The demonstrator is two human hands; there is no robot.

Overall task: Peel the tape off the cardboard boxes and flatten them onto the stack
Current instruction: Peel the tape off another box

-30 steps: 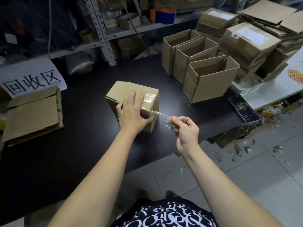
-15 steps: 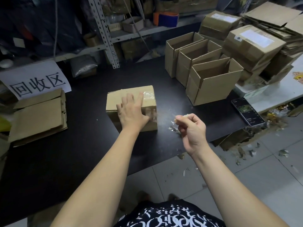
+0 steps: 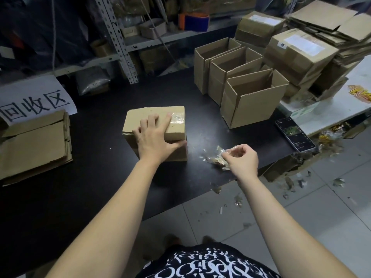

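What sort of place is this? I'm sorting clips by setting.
Probably a warehouse or stockroom's cardboard recycling corner. A paper sign reads 回收区, flattened cardboard lies stacked just below it, emptied open boxes stand on the black table, and slotted metal shelving holds clutter behind.

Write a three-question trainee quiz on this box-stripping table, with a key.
1. True or false: the left hand rests on top of the closed box.
2. What does the right hand pinch? A) a phone B) crumpled tape C) a knife
3. Fill in: ___ open boxes stand in a row on the table, to the right of the closed box.

Key: 1 true; 2 B; 3 three.
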